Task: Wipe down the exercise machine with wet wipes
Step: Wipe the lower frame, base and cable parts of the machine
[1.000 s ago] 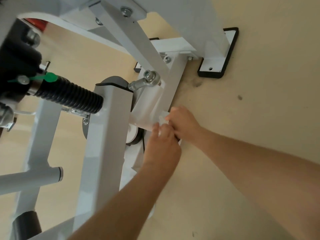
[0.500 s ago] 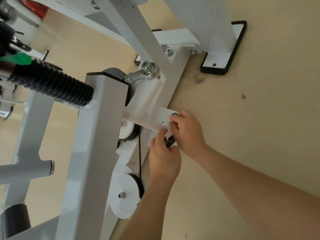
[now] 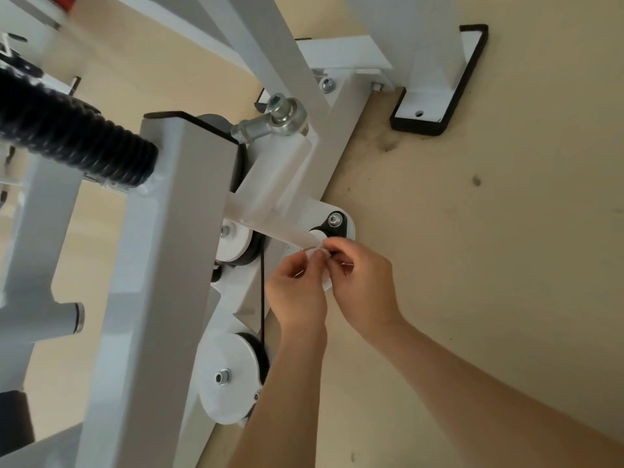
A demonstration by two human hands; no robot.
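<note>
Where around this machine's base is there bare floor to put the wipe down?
Open floor lies right of the right hand, below the black-edged foot plate. Left of the white upright post it's crowded with frame bars. Both hands pinch the wipe beside the pulleys.

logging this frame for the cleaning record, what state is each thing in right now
wet wipe: bunched small, pinched between both hands
left hand: closed on the wipe
right hand: closed on the wipe, beside the black bracket
lower pulley: mounted, black belt running taut up from it
ribbed black sleeve: butted against the white upright
base foot: flat on the floor, bolt hole empty
</note>
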